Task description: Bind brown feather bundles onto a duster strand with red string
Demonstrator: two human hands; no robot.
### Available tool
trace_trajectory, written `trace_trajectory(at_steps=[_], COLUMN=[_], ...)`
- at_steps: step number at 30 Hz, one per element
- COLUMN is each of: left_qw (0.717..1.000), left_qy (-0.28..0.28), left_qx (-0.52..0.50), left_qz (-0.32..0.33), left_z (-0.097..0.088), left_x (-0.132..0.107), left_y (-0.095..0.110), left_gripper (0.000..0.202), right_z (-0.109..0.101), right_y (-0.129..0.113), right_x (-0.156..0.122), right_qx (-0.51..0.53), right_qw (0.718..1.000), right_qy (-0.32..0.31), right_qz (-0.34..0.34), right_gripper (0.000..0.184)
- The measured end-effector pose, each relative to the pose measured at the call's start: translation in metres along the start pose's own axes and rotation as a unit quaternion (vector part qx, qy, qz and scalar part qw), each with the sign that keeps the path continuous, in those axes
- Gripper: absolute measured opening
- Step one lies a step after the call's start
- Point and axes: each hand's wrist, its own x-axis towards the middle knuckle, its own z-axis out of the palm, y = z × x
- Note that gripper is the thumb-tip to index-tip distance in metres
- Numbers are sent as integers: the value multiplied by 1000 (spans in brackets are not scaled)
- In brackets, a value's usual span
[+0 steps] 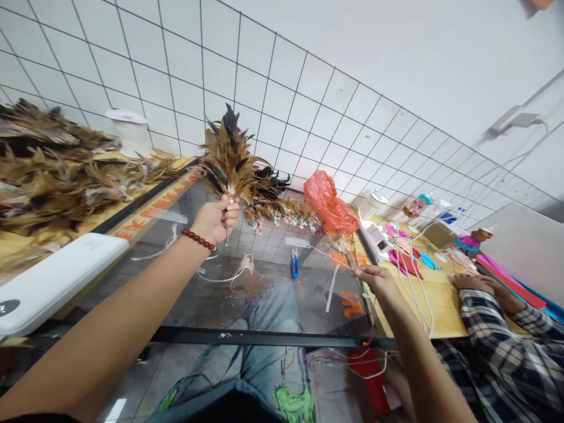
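My left hand (215,218) is closed around the base of a bunch of brown and black feathers (233,158), which fans upward above the glass tabletop. My right hand (373,277) pinches a thin pink string (328,255) near the right side of the glass. The string runs leftward from my right fingers toward the feathers, its middle stretch hard to follow. Behind, a row of smaller feather tufts (286,212) with pale tied ends lies along the back of the glass. Blue thread snips (295,264) rest on the glass between my hands.
A red plastic bag (328,202) stands at the back. Heaps of feathers (66,182) and a long white case (61,282) are on the left. To the right are a power strip (376,239), cables and coloured pieces, with another person's plaid sleeves (489,320) beyond. A wire grid (273,88) backs the table.
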Motion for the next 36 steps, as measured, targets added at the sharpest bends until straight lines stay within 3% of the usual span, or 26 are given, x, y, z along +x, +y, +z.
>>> trace_trajectory(at_steps=[2,4,6,7,8,10,13,16,19,23,27,29,31,33,36], left_qw=[999,998,997,997,997,997,999,999,999,999,999,998,998,998,997], left_qy=[11,13,13,14,18,26,24,11,5,-24,-50,-56,-57,-52,-27], left_qx=[31,57,62,58,53,42,29,27,27,20,14,11,11,15,28], left_qz=[9,27,46,53,57,53,36,28,31,28,15,16,26,42,70], left_z=[-2,-6,-9,-9,-10,-10,-11,-15,-18,-19,-19,-19,-20,-21,-22], left_x=[3,3,3,3,3,4,4,3,2,2,2,2,3,5,10], left_y=[-3,-5,-6,-6,-7,-11,-18,-25,-29,-31,-33,-34,-35,-37,-42], left_gripper=[26,27,29,30,31,31,30,30,29,29,29,28,25,22,19], right_z=[-7,-17,-20,-16,-7,28,107,182,222,229,218,209,201,198,211], right_y=[-1,-10,-25,-36,-46,-68,-95,-109,-110,-102,-103,-112,-124,-137,-151], right_x=[-7,-11,-6,0,10,35,78,109,122,132,136,129,113,88,51], right_qx=[-17,-60,-103,-118,-128,-155,-255,-328,-360,-371,-363,-331,-201,6,233], right_qw=[999,984,945,932,933,949,933,924,918,913,912,925,965,987,938], right_qy=[-34,-167,-307,-334,-319,-209,-130,-71,-35,-31,-64,-48,-26,-77,-229], right_qz=[4,2,-35,-69,-110,-177,-217,-183,-161,-169,-179,-179,-166,-142,-116], right_gripper=[36,36,34,34,35,32,20,20,25,26,21,13,8,9,23])
